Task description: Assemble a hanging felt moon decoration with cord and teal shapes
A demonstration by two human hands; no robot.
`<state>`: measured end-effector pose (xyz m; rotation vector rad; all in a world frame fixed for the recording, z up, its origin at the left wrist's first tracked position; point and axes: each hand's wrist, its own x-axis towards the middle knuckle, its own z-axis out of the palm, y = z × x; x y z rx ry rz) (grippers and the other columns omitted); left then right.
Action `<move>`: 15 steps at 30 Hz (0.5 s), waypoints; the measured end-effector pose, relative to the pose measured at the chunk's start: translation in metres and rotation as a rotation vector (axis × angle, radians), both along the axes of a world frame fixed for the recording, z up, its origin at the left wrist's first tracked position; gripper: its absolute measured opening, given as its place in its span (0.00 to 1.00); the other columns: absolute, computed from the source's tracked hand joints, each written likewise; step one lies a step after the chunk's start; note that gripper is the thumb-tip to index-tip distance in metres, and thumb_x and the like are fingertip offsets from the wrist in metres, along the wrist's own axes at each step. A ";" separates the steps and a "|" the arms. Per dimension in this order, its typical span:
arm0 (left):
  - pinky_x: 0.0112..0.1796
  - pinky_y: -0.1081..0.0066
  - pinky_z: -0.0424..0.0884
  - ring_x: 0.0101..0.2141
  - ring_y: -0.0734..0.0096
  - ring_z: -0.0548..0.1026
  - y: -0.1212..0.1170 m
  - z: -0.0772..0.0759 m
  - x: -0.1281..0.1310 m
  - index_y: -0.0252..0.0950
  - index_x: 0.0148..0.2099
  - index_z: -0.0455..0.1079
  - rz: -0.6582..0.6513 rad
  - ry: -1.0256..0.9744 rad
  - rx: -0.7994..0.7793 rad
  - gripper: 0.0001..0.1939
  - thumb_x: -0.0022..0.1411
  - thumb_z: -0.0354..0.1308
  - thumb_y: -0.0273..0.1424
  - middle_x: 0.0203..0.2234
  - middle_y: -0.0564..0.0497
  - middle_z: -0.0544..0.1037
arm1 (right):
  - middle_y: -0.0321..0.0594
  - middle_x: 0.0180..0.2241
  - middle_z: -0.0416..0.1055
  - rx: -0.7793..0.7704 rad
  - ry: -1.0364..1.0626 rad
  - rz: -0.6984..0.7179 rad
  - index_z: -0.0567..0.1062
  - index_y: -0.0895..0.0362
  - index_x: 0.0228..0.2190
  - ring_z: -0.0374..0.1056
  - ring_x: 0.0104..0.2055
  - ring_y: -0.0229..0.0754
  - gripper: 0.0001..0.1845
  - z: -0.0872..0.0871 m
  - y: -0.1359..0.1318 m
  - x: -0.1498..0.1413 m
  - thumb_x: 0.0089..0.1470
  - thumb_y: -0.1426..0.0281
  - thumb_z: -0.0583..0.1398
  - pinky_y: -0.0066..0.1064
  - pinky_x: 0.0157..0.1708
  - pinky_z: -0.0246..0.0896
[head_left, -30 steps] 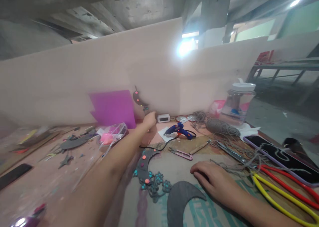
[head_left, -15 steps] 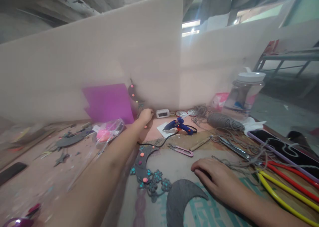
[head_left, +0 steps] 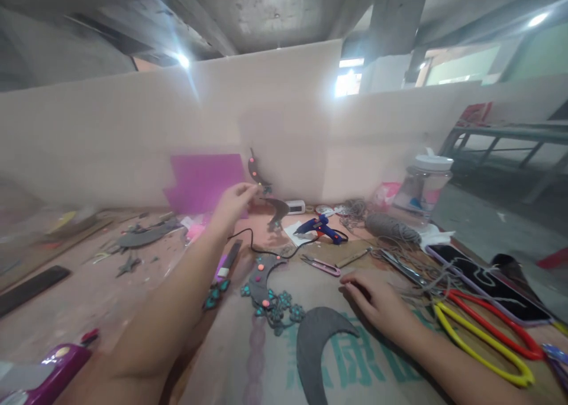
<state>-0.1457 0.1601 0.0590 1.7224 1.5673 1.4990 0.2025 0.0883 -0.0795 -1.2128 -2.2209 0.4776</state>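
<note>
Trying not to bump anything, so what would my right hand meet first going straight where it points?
Probably the pink snips, just beyond the right hand, though depth is unclear.

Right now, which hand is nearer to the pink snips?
Right. The right hand lies close to the handle end of the pink snips, on the near right; the left hand is farther away, out to their left by the purple sheet.

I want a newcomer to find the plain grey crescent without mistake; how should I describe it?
Look for the pale sheet with big teal printed characters in the near middle. On it, left of the right hand, lies the broad, flat, dark-grey crescent. Unlike the dark-grey crescent with orange dots beyond it, its visible surface bears no dots.
</note>
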 end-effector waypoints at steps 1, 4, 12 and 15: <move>0.29 0.75 0.67 0.26 0.73 0.71 -0.010 0.009 -0.004 0.34 0.38 0.74 0.009 -0.052 0.033 0.16 0.62 0.56 0.44 0.25 0.51 0.76 | 0.47 0.41 0.79 0.003 -0.002 -0.004 0.76 0.56 0.41 0.75 0.43 0.49 0.17 0.000 0.002 0.001 0.65 0.62 0.51 0.41 0.45 0.68; 0.31 0.75 0.68 0.27 0.74 0.72 -0.039 0.032 -0.015 0.35 0.38 0.73 0.025 -0.163 0.117 0.15 0.61 0.58 0.43 0.27 0.51 0.76 | 0.48 0.41 0.79 0.001 -0.012 -0.018 0.76 0.57 0.41 0.75 0.44 0.50 0.18 0.002 0.004 0.002 0.64 0.61 0.51 0.43 0.46 0.68; 0.27 0.74 0.67 0.25 0.74 0.71 -0.108 0.060 -0.035 0.40 0.33 0.74 0.199 -0.249 0.298 0.14 0.60 0.63 0.45 0.26 0.53 0.75 | 0.47 0.40 0.80 0.041 0.003 -0.015 0.78 0.57 0.41 0.75 0.43 0.49 0.18 0.039 -0.006 0.002 0.63 0.61 0.52 0.40 0.44 0.68; 0.29 0.74 0.67 0.25 0.74 0.71 -0.122 0.060 -0.041 0.40 0.32 0.75 0.213 -0.181 0.340 0.12 0.61 0.62 0.42 0.24 0.53 0.75 | 0.45 0.37 0.80 -0.001 -0.009 -0.015 0.78 0.56 0.41 0.74 0.37 0.47 0.19 0.059 -0.002 -0.013 0.62 0.58 0.54 0.37 0.38 0.68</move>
